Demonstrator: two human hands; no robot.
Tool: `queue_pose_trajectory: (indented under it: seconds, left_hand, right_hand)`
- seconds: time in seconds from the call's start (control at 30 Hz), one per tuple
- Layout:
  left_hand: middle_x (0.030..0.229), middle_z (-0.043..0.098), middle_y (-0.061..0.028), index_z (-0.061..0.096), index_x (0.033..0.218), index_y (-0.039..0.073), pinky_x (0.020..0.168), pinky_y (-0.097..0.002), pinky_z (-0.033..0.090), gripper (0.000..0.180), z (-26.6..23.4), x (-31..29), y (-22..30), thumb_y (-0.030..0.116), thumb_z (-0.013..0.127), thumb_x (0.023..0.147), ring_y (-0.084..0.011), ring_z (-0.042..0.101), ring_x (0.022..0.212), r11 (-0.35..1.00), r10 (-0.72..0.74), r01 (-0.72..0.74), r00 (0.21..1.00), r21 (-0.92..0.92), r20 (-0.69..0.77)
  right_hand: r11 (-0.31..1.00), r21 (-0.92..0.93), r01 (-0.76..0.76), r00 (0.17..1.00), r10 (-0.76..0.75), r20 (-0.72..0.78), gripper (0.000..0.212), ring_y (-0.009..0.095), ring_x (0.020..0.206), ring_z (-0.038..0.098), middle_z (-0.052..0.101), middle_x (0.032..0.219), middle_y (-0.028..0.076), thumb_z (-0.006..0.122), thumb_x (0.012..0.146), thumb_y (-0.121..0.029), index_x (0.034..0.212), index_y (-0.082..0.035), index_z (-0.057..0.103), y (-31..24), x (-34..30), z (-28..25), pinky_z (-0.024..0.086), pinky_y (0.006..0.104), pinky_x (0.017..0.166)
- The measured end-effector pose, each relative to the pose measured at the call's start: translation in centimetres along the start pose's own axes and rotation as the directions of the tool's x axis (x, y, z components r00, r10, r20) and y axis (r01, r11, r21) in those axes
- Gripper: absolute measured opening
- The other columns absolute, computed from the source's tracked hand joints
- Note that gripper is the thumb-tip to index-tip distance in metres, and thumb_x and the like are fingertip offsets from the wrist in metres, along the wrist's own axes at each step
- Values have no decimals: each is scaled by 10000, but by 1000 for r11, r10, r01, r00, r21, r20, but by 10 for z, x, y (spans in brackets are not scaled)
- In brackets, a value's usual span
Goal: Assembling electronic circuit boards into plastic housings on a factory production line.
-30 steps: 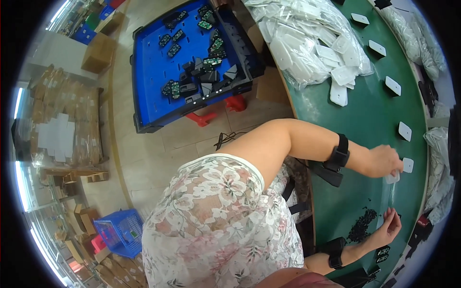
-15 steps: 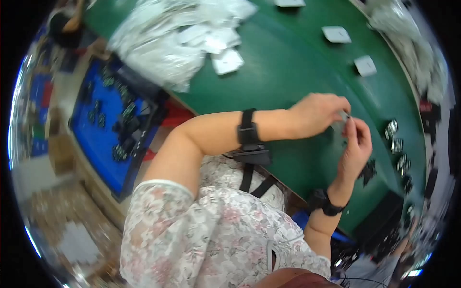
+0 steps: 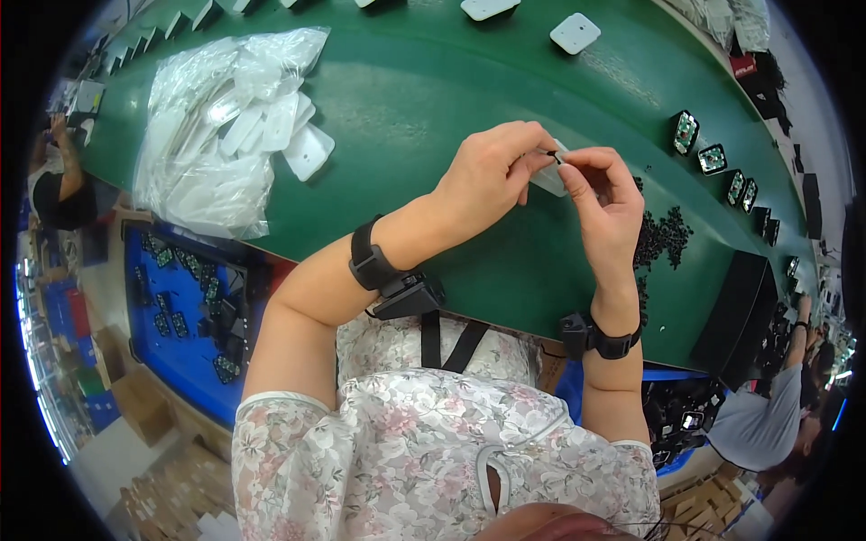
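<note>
Both of my hands meet over the green table. Between them is a pale, translucent white plastic cover [image 3: 549,179], partly hidden by my fingers. My left hand [image 3: 494,173] is closed on the cover's edge. Thumb and forefinger of my right hand [image 3: 607,194] pinch a tiny black piece [image 3: 555,157] at the cover's upper part, touching my left fingertips; its exact kind is too small to make out. Just right of my right hand lies a loose pile of small black pieces [image 3: 666,236].
A clear plastic bag of white covers [image 3: 203,135] lies at the left. White-topped units [image 3: 575,33] line the far side. Black housings with circuit boards [image 3: 712,160] stand at the right, above a black box [image 3: 735,311]. A blue tray [image 3: 171,352] holds more boards. Other people sit at both sides.
The view has swung, so the table's things appear shifted. My hands have come closer together, fingertips now touching around the small black piece, and more of the white cover shows.
</note>
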State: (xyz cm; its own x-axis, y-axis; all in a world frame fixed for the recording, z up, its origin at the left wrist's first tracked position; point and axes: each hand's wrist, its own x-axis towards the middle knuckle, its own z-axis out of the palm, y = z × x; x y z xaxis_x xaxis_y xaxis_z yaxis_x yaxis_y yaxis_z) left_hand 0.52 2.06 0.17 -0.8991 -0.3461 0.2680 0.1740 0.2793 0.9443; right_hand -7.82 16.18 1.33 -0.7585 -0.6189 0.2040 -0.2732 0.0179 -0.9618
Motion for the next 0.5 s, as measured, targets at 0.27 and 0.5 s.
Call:
queue_pose_trajectory:
  seconds: [0.27, 0.5]
  left_hand:
    - [798, 581, -76, 563, 1001, 5, 456, -250, 455, 131, 2, 0, 4, -20, 535, 876, -125, 598, 532, 931, -204, 222, 975, -288, 92]
    - [838, 605, -97, 534, 1062, -57, 681, -255, 536, 198, 7, 1, -3, -9, 560, 872, -168, 666, 742, 812, -242, 208, 970, -546, 10]
  right_hand:
    - [855, -414, 313, 939, -343, 1, 62, 120, 698, 503, 531, 839, 50, 611, 865, -43, 888, 0, 574, 1, 3, 0, 412, 229, 606]
    - [864, -427, 269, 953, -302, -10, 84, 108, 664, 484, 513, 794, 33, 621, 865, -67, 861, 0, 570, -1, 3, 0, 398, 220, 597]
